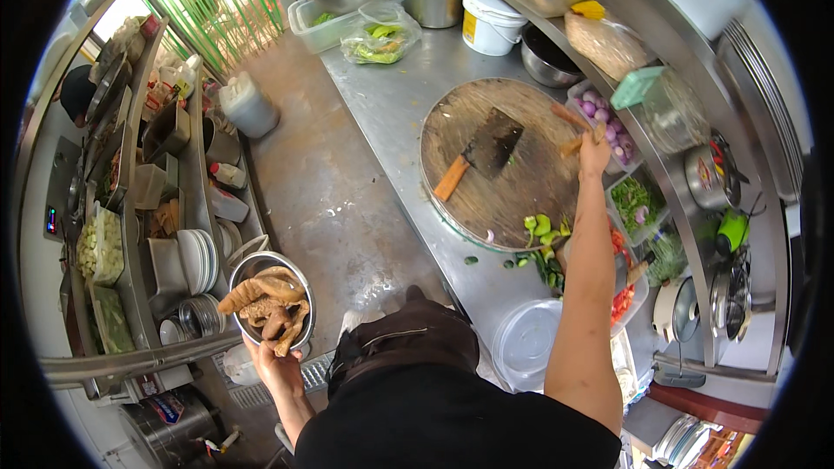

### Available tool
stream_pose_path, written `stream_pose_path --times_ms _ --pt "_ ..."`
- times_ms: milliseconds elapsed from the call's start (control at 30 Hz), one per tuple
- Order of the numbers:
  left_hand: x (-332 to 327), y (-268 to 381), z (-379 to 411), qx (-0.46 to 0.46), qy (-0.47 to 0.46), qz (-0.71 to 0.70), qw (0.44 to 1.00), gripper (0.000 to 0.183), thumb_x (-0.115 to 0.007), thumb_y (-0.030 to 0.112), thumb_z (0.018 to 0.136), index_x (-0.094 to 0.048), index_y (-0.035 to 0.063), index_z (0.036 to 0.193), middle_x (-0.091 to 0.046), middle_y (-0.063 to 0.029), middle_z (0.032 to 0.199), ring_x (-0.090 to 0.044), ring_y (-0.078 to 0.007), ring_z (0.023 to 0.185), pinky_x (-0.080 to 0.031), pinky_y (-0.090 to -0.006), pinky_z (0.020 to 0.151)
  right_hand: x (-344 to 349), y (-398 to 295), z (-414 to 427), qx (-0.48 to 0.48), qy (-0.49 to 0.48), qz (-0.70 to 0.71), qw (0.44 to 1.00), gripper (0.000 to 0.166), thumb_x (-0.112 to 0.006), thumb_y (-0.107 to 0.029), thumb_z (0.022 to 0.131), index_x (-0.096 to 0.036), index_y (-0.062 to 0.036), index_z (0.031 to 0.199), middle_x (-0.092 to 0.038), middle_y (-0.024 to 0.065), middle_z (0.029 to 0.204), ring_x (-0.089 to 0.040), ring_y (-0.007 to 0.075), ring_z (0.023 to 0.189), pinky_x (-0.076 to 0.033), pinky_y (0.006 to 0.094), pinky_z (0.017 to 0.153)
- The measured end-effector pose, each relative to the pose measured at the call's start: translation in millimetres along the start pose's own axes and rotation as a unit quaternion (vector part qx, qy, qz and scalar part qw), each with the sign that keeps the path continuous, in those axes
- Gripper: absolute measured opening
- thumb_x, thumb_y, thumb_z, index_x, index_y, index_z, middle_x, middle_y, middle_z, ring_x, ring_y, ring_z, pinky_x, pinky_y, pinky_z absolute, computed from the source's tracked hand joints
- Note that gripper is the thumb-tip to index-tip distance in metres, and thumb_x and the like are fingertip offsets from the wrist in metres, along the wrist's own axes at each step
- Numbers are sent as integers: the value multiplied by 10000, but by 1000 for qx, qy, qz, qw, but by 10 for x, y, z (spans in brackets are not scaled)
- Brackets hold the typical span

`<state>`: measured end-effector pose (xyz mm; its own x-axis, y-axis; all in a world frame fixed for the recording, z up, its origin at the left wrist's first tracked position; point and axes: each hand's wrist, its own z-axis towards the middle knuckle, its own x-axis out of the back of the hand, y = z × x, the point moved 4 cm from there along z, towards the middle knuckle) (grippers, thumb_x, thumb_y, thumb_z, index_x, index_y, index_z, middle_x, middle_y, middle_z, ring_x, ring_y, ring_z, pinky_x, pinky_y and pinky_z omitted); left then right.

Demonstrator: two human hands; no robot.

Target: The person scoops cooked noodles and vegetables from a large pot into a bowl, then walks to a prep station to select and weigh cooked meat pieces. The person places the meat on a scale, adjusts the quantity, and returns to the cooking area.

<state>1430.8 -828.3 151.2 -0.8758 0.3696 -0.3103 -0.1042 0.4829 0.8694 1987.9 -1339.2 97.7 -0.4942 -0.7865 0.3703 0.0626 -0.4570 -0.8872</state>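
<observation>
My left hand [273,358] grips a round stainless steel bowl [310,286] from below. Brown cooked meat pieces [270,299] fill it, and some stick out over the rim. My right hand [593,153] reaches to the right side of a round wooden chopping block [449,117]. Two brown elongated pieces [571,115] show by its fingertips; blur hides whether the fingers hold them. A cleaver [498,143] with a wooden handle lies flat on the block, its handle toward me. Cut green peppers [541,228] lie at the block's near edge.
Beyond the block are a white bucket [492,23] and a bag of greens [381,36]. Along the right are tubs of shallots [606,117], herbs [635,205] and chopped red vegetable [622,299], under a steel shelf. Plates [197,260] stand on the left rack.
</observation>
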Motion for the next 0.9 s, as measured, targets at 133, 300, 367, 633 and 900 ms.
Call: stream_pose_path --times_ms 133,300,367,633,900 --pt "-383 158 552 21 -27 33 999 600 -435 38 855 -310 161 1429 -592 -104 1201 -654 -208 885 -461 -250 458 -343 468 -180 -89 -83 -253 960 437 -653 -363 809 -681 -8 1062 -703 204 882 -682 324 804 -517 430 743" --pt "-1080 85 1704 71 -173 77 979 528 -413 36 875 -307 106 1388 -577 -182 1213 -689 -251 909 -572 -275 468 -92 1276 238 -127 -96 -175 972 517 -706 -499 795 -695 12 871 -678 152 748 -652 275 706 -512 408 673" --pt "-1418 -58 2272 86 -211 167 959 511 -409 42 857 -336 106 1359 -580 -169 1206 -687 -250 944 -611 -304 556 -117 1370 217 -198 -237 142 940 563 -719 -563 819 -631 -37 636 -616 69 620 -585 165 514 -478 341 481" --pt "-2967 -1189 3846 174 -370 148 900 636 -475 55 871 -241 223 1438 -522 -121 1212 -655 -252 852 -594 -342 503 -41 -86 -1104 23 47 -257 965 501 -573 -275 980 -478 113 1282 -619 278 1123 -625 372 945 -541 469 792" --pt "-4076 -1891 4024 274 -386 187 861 546 -566 142 892 -295 233 1357 -632 -135 933 -622 -223 532 -550 -341 426 -760 -891 -1909 159 162 -275 934 413 -692 -120 882 -502 50 1206 -627 197 1079 -626 312 965 -525 408 863"
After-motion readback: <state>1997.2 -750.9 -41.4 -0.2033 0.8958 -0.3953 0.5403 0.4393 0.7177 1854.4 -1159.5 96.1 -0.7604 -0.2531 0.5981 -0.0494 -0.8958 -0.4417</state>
